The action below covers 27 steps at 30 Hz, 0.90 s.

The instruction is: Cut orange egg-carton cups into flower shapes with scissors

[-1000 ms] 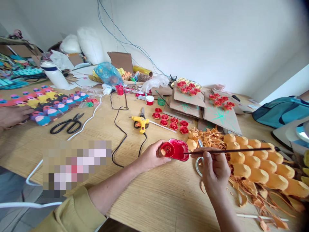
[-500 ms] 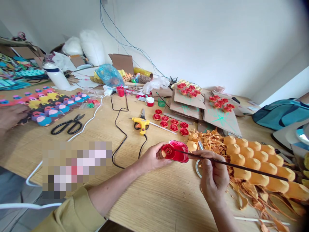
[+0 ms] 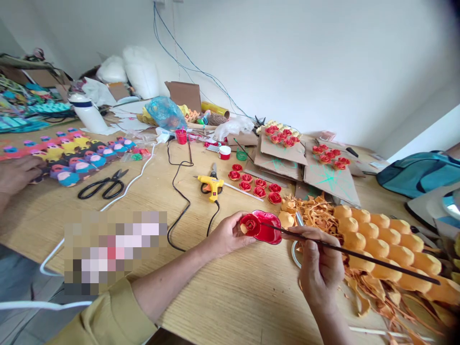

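Observation:
My left hand (image 3: 230,235) pinches a small rose (image 3: 250,225), mostly red with a bare orange patch on its near side. Between the fingers of my right hand (image 3: 319,263) is a long dark paintbrush (image 3: 359,250), its tip at the rose's right edge. Just behind and to the right of the rose lies a red paint dish (image 3: 270,229), glossy inside. Several finished-looking red roses (image 3: 259,183) sit on the table beyond it. To the right of my hand is an orange egg tray (image 3: 388,244) with cut scraps (image 3: 316,211) beside it.
A yellow glue gun (image 3: 212,186) with a black cord lies beyond my left hand. Black scissors (image 3: 104,186) rest farther left. Another person's hand (image 3: 21,170) touches a painted egg tray (image 3: 86,155). Cardboard sheets (image 3: 327,179) bear more roses. A teal bag (image 3: 420,172) stands at right.
The brush's back end has dipped slightly and shifted right with my right hand. The rose stays in my left hand; the whole view has shifted slightly.

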Motion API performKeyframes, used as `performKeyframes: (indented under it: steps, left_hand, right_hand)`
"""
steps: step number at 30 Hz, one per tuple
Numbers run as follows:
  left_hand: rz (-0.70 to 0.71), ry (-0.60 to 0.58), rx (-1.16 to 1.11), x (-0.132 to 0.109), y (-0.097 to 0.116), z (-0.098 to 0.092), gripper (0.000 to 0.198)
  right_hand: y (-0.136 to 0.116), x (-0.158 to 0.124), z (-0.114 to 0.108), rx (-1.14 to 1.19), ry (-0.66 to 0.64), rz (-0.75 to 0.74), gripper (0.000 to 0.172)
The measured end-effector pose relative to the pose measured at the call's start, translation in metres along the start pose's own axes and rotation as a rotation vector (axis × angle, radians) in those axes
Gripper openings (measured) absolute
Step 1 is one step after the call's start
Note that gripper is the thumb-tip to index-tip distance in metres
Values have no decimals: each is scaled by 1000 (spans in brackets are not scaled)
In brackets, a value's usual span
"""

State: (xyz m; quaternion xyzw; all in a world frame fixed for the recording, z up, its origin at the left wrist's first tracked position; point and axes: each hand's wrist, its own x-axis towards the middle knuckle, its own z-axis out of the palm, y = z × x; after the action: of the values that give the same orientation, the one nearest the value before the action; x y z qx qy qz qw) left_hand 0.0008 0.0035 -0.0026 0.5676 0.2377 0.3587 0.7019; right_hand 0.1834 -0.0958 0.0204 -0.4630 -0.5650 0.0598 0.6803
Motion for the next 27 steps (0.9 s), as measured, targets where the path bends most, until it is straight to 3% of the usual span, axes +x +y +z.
performKeyframes:
  steps: [17,27]
  left_hand:
    - [-9,51,-56,-2,7,2,51]
    - [2,74,-72,0,4,-1,52]
  right_hand:
    - [-4,1,4,-57,-36,-55,7]
    - [-4,-4,3,73,-15,24,6]
